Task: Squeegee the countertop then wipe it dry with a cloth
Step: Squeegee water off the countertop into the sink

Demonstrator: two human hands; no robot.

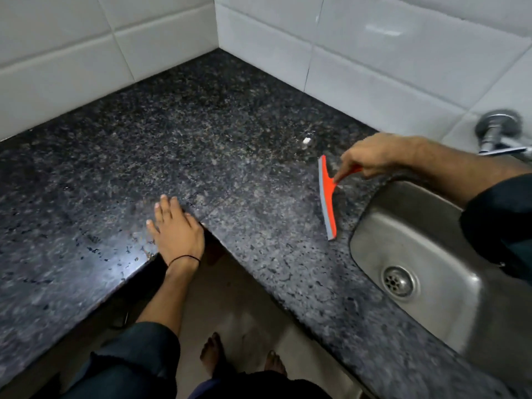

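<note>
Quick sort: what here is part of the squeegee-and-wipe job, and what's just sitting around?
Job:
- squeegee, handle gripped by the right hand
- countertop, wet in patches
- left hand, flat on the counter's inner corner
- no cloth in view

Not part of it:
- sink
- tap
- tiled wall

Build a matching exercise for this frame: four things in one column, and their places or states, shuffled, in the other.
Column one:
1. squeegee
2. left hand
3. sink
4. tap

Column two:
A. lying flat at the inner corner of the countertop
B. mounted on the tiled wall
C. gripped by the right hand
D. set into the countertop, drain showing

Pairs: 1-C, 2-A, 3-D, 4-B.
</note>
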